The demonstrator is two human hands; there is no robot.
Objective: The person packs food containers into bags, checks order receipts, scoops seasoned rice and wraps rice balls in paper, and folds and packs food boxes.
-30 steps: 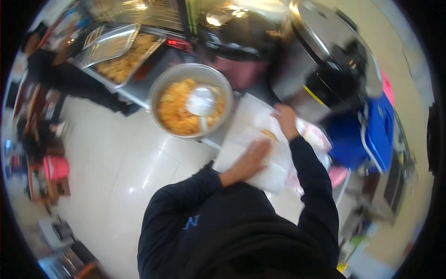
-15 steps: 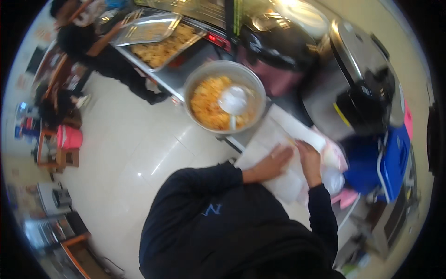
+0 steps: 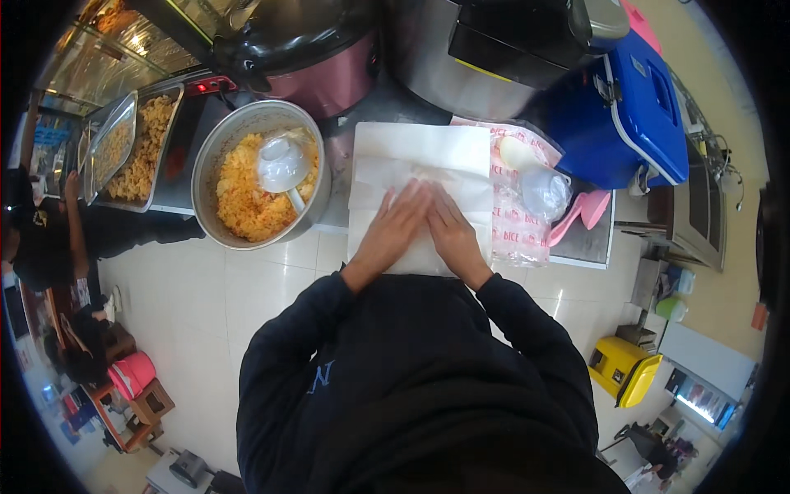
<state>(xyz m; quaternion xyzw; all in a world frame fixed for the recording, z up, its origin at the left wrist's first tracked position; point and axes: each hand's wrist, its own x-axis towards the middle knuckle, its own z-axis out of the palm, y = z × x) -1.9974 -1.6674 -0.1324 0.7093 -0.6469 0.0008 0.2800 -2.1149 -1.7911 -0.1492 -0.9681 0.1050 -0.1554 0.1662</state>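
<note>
Both my hands lie on white wrapping paper (image 3: 424,142) at the counter's front edge. My left hand (image 3: 393,232) is flat, fingers stretched forward. My right hand (image 3: 455,236) also lies flat, and the fingertips of both hands meet near the middle of the sheet. A folded edge or crease runs across the paper by the fingertips. Just left of it stands a metal pot (image 3: 203,177) of orange rice (image 3: 239,198). A white serving spoon (image 3: 282,165) rests on the rice. At the paper's right lies a pink-printed plastic package (image 3: 518,239).
Clear plastic (image 3: 545,193) and a pink scoop (image 3: 580,216) lie to the right, near a blue cooler box (image 3: 613,107). Behind are a pink cooker (image 3: 325,82) and a steel cooker (image 3: 432,74). A food tray (image 3: 148,148) and another person (image 3: 49,239) are at far left.
My view has swung, so the paper now lies squarely in front of me. My hands, earlier apart on it, now lie flat with fingertips together.
</note>
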